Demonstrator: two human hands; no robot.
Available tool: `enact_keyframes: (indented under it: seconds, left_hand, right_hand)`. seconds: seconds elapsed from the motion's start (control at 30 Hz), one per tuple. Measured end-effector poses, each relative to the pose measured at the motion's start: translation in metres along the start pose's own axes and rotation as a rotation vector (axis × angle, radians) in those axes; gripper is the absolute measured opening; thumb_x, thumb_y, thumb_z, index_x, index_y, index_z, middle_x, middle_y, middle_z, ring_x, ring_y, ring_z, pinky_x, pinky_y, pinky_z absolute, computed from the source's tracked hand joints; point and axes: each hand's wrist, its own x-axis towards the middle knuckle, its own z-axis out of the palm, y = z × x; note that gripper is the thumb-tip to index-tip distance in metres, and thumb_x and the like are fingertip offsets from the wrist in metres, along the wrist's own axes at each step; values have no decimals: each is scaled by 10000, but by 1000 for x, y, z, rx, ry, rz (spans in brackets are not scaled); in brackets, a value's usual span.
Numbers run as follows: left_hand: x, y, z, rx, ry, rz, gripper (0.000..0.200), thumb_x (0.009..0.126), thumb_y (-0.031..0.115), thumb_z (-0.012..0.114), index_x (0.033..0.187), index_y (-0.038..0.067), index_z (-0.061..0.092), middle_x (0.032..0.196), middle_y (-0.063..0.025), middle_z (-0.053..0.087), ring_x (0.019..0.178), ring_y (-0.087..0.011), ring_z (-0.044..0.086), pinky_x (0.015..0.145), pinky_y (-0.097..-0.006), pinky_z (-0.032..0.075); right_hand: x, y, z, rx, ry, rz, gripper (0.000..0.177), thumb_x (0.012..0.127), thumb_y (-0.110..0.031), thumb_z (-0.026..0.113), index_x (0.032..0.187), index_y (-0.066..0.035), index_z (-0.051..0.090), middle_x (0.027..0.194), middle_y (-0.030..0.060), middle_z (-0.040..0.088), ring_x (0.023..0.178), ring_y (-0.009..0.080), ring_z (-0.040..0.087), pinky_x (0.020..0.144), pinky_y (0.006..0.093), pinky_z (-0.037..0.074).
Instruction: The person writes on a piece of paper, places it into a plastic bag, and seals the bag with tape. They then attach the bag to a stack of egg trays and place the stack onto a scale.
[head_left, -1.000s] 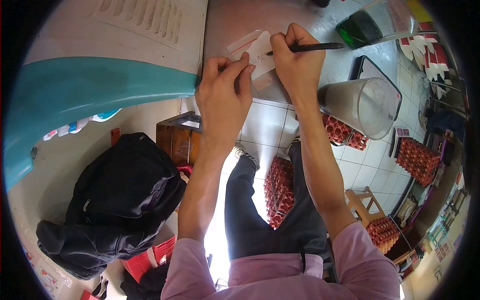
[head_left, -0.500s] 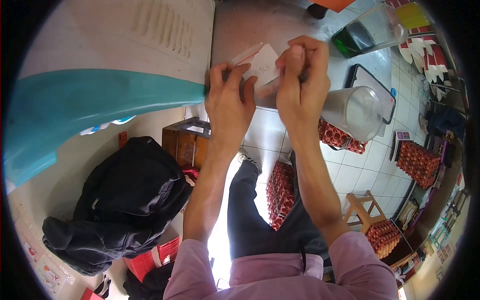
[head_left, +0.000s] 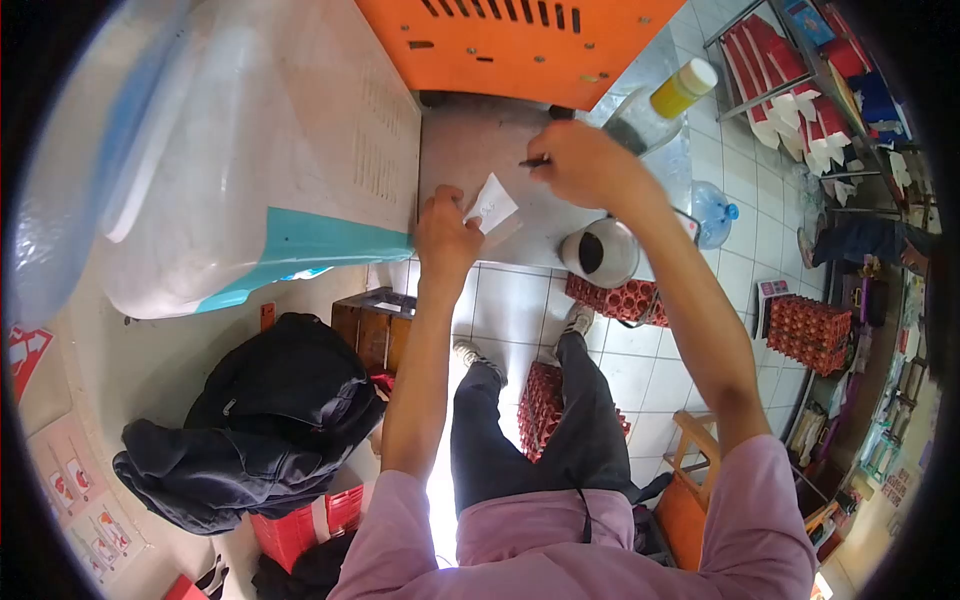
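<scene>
My left hand [head_left: 447,228] presses on the metal tabletop, its curled fingers and thumb gripping the left edge of a small white paper slip [head_left: 495,200]. A few handwritten marks show on the slip. Under its lower edge lies a see-through plastic piece [head_left: 503,236]. Up and to the right, my right hand [head_left: 585,168] is closed around a dark pen [head_left: 536,162], whose end points left, apart from the paper. Below my right wrist stands a translucent cup [head_left: 622,255] with something dark visible in its opening.
An orange machine [head_left: 520,45] stands at the tabletop's back, beside a bottle with a yellow label [head_left: 683,88]. A white and teal machine [head_left: 330,170] borders the left. Red egg trays [head_left: 810,333], a blue water jug [head_left: 712,214] and a black backpack [head_left: 285,370] are lower down.
My right hand has moved away from the slip, up and to the right, and the pen now shows. The view has shifted, bringing more of the orange machine into sight. My left hand stays at the slip.
</scene>
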Motion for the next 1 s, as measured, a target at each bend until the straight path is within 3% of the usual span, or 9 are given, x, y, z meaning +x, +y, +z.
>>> enact_keyframes:
  seconds: [0.1, 0.2, 0.3, 0.4, 0.5, 0.6, 0.8, 0.9, 1.0]
  left_hand:
    - [5, -10, 7, -31, 16, 26, 345, 692, 92, 824, 997, 44, 670, 855, -132, 699, 817, -315, 681, 803, -422, 523]
    - [0, -3, -1, -118, 52, -28, 293, 686, 87, 834, 930, 29, 683, 849, -134, 718, 777, -286, 689, 760, -397, 533]
    - [-2, -11, 1, -261, 119, 14, 305, 706, 108, 825, 954, 13, 675, 847, -141, 722, 776, -293, 704, 723, -395, 535]
    - [-18, -7, -7, -592, 63, -41, 311, 719, 111, 842, 957, 3, 673, 781, -102, 706, 630, -180, 655, 597, -308, 500]
    - [-51, 20, -43, -754, -18, -72, 290, 757, 103, 840, 968, 1, 670, 745, -41, 684, 566, -76, 566, 524, -228, 426]
    - [-82, 42, -85, -923, -53, -51, 218, 805, 96, 817, 941, 6, 672, 775, 5, 681, 577, -38, 523, 519, -196, 381]
    - [-136, 76, -146, -1253, 23, -105, 188, 950, 155, 701, 1062, 5, 714, 862, -4, 702, 729, -47, 577, 677, -202, 430]
    - [-158, 78, -164, -1234, -16, -124, 241, 981, 189, 665, 1109, -9, 717, 908, -27, 716, 858, -75, 627, 807, -229, 466]
    - [-177, 99, -176, -1238, 144, -77, 237, 965, 182, 690, 1071, -27, 727, 904, -32, 718, 833, -74, 611, 776, -231, 462]
  right_hand:
    - [43, 10, 24, -89, -323, 130, 284, 795, -168, 734, 1045, -32, 727, 983, 208, 689, 1019, 374, 659, 843, 453, 532]
    - [48, 14, 36, -196, -225, -9, 301, 778, -159, 745, 1052, -36, 719, 985, 200, 687, 1041, 371, 651, 861, 449, 528]
    - [31, 2, 34, -66, 140, 44, 375, 748, -160, 767, 1095, -42, 690, 969, 195, 678, 1023, 367, 652, 864, 437, 527]
    - [22, -8, 16, 42, -2, -171, 414, 759, -188, 778, 1129, -46, 659, 963, 184, 671, 1014, 373, 647, 845, 443, 519]
    - [12, -10, 23, 98, 31, -368, 411, 781, -227, 793, 1117, -47, 637, 889, 143, 666, 933, 312, 656, 778, 414, 508]
    - [2, -38, -7, 610, -250, -175, 367, 800, -208, 803, 1065, -25, 627, 797, 73, 640, 832, 202, 638, 739, 350, 487]
    - [-61, -103, -63, 972, -204, -89, 266, 810, -82, 792, 975, 16, 609, 730, 17, 603, 681, 97, 585, 633, 261, 461]
    - [-95, -123, -75, 975, -8, -90, 223, 799, -80, 791, 909, 28, 630, 770, 78, 665, 686, 109, 611, 616, 288, 481]
    - [-134, -126, -102, 721, 173, -38, 218, 823, -126, 780, 862, 34, 636, 738, 92, 647, 623, 121, 551, 597, 316, 463]
